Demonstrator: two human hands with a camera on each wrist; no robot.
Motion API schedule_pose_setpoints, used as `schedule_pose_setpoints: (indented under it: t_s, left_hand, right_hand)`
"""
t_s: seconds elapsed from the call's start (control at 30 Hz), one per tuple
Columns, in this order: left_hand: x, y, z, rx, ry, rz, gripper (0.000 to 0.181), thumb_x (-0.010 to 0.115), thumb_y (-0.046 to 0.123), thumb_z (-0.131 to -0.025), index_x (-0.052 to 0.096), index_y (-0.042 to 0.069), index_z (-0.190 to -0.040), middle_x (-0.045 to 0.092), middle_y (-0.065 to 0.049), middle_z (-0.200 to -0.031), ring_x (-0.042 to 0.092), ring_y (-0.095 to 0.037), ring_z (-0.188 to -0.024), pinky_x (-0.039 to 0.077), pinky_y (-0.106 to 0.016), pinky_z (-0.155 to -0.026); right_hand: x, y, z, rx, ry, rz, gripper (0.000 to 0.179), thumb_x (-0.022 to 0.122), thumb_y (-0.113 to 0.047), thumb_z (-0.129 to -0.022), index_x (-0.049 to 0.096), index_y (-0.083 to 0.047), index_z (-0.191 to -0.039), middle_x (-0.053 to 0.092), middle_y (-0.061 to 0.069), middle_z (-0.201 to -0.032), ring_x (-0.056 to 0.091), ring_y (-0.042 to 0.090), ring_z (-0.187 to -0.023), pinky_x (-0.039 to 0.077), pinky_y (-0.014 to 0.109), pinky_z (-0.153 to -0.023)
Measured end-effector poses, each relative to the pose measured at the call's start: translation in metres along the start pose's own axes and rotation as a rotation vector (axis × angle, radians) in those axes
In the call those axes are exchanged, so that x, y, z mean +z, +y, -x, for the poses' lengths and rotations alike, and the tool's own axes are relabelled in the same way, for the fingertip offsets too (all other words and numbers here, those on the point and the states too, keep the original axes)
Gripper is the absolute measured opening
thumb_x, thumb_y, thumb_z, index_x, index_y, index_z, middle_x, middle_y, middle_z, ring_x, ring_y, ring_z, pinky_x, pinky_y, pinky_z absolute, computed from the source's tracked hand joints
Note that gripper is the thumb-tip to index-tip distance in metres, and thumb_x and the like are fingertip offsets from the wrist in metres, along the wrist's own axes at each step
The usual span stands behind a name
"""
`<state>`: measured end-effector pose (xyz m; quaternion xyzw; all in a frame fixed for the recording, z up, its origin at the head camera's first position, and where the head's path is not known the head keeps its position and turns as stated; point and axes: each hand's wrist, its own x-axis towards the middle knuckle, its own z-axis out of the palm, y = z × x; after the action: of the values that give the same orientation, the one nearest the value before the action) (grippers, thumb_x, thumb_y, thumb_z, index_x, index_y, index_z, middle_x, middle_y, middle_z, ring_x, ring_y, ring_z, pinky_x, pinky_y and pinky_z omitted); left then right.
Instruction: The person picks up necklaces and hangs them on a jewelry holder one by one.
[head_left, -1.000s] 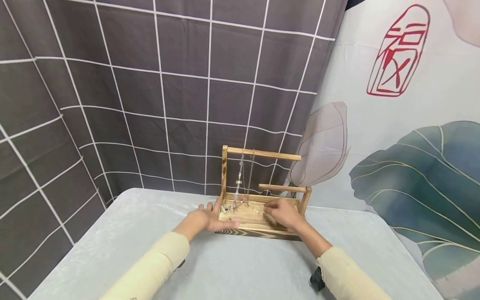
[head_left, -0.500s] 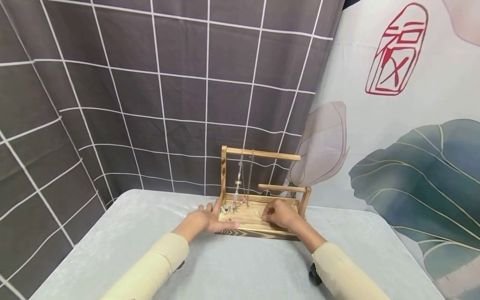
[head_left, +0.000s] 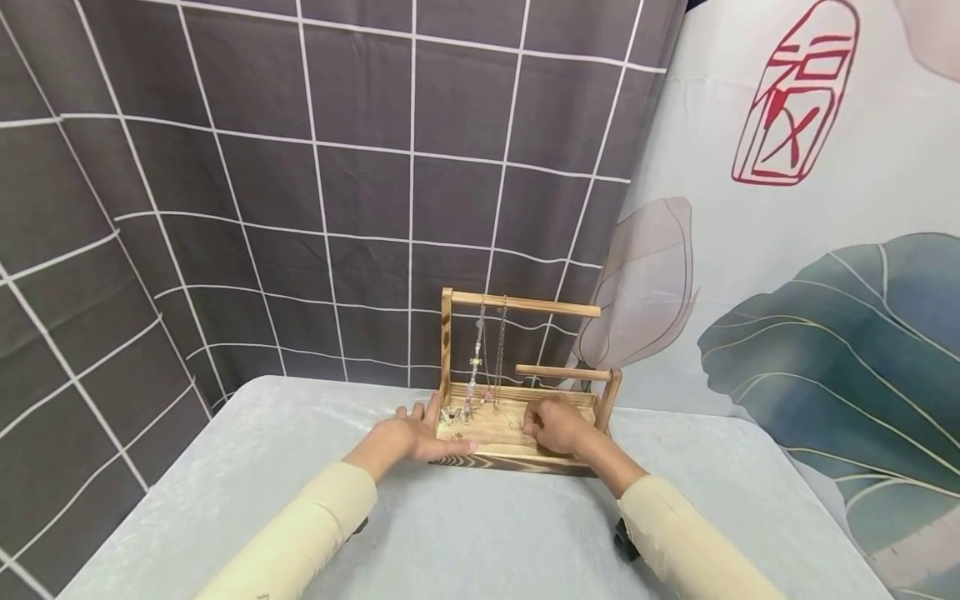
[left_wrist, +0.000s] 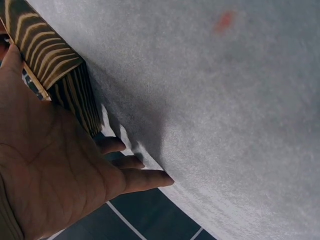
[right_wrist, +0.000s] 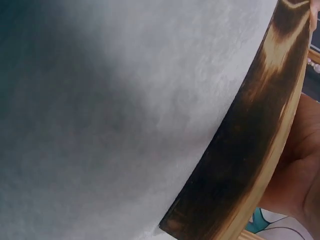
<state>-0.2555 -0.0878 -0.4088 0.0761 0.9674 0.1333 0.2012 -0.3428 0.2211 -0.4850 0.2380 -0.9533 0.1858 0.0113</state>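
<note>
Edging slightly leftward: right hand (head_left: 558, 427)

One sign of a written kind shows: a tall, red, seal-shaped emblem (head_left: 797, 93) printed on the white hanging fabric backdrop with pale petal and blue-green leaf designs (head_left: 693, 158), seen in the head view. Its rounded outline leans rightward, the top touching the picture's upper edge. Inside, red strokes resemble a stylised Chinese character: short bars, a small box, and a larger box with crossing lines below; its exact reading cannot be told. In the left wrist view, a blurred red spot (left_wrist: 224, 21) against pale grey cloth (left_wrist: 225, 95) is illegible.
</note>
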Motion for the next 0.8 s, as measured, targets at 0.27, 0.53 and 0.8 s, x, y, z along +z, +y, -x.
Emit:
schedule_pose_setpoints:
  t_s: [0.27,0.53,0.8]
  left_hand:
    - [0.0012,-0.001,-0.0013,-0.009,0.003,0.003,0.13,0.047,0.097,-0.095,0.0,0.015,-0.183,0.02,-0.027,-0.187,0.018,-0.055,-0.174,0.028,-0.079,-0.136]
    - [0.0019,-0.0015,-0.0054,-0.008,0.003,-0.01,0.133,0.045,0.101,-0.093,-0.004,0.017,-0.183,0.019,-0.026,-0.188,0.018,-0.055,-0.174,0.027,-0.077,-0.137]
    - [0.001,-0.0026,-0.0054,0.002,0.001,-0.006,0.129,0.049,0.096,-0.096,-0.002,0.015,-0.183,0.018,-0.028,-0.188,0.018,-0.056,-0.173,0.028,-0.079,-0.136]
  right_hand:
    - [-0.0047,0.0041,-0.0021,0.032,-0.007,-0.089,0.021,0.089,-0.02,-0.097,0.071,-0.024,-0.087,0.066,-0.011,-0.076,0.059,0.008,-0.069,0.05,0.024,-0.063]
    - [-0.0039,0.0063,-0.0055,0.026,-0.002,-0.051,0.023,0.086,-0.018,-0.096,0.07,-0.024,-0.08,0.065,-0.012,-0.072,0.059,0.01,-0.071,0.054,0.032,-0.073]
    - [-0.0084,0.0091,-0.0061,0.024,-0.049,-0.079,0.017,0.08,-0.017,-0.1,0.076,-0.018,-0.084,0.069,-0.009,-0.076,0.057,0.01,-0.071,0.052,0.029,-0.07]
